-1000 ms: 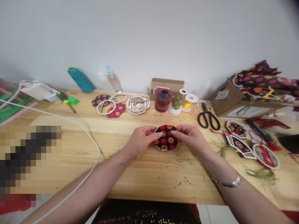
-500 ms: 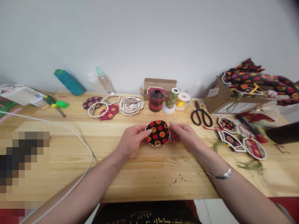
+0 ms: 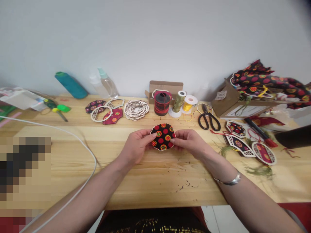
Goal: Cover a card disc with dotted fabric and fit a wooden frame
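Observation:
A round piece of black patterned fabric (image 3: 162,137) with red dots and flower motifs is held up over the middle of the table; a pale edge shows around its rim. My left hand (image 3: 139,144) pinches its left side, thumb on the front. On the right side my right hand (image 3: 189,142) grips it too, its thumb lying over the face. The other fingers of both hands are mostly hidden behind the piece. Beyond it stand a spool of red cord (image 3: 161,104), a spool of green thread (image 3: 179,103) and a spool of yellow thread (image 3: 189,104).
Black-handled scissors (image 3: 208,120) lie right of the spools. A stack of wooden cutouts (image 3: 136,110) sits behind my left hand. Finished-looking fabric ornaments (image 3: 264,153) and a cardboard box (image 3: 236,102) are at right. A white cable (image 3: 80,137) crosses the left side. Dark scraps (image 3: 187,185) litter the wood.
My right hand has moved slightly left, and its thumb now presses on the fabric's face instead of at its edge. My left hand keeps its hold.

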Tool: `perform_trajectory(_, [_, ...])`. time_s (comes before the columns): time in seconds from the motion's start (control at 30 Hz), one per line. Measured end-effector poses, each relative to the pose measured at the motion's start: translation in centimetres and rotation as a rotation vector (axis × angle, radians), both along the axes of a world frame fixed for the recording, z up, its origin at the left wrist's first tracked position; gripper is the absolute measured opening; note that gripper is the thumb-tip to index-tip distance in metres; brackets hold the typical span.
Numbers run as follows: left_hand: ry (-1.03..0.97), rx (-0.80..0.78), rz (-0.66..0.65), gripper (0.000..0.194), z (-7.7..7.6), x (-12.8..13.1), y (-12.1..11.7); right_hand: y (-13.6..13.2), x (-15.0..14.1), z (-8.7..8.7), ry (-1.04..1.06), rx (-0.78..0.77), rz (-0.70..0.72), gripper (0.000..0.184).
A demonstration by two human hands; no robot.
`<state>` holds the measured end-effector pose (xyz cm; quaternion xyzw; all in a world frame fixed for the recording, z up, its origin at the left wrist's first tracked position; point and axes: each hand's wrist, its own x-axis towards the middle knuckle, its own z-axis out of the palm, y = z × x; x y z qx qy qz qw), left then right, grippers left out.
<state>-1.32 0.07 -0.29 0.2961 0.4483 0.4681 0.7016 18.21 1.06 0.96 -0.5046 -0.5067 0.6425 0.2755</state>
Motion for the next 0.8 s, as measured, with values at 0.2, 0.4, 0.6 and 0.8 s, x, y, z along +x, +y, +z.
perform_trajectory(0.2, [0.004, -0.004, 0.004, 0.024, 0.12, 0.0, -0.03, -0.05, 0.18, -0.02, 0.02, 0.006, 0.005, 0.026])
perform_trajectory(0.4, [0.012, -0.005, -0.004, 0.024, 0.06, -0.02, -0.03, 0.0, 0.31, -0.27, 0.077, -0.011, -0.02, 0.031])
perform_trajectory(0.6, [0.037, -0.01, -0.07, 0.025, 0.26, 0.05, -0.27, -0.03, 0.1, -0.15, 0.109, -0.015, -0.115, 0.033])
perform_trajectory(0.8, [0.12, 0.012, -0.239, 0.022, -0.01, -0.16, -0.62, -0.06, 0.22, -0.2, 0.138, -0.067, -0.073, 0.03])
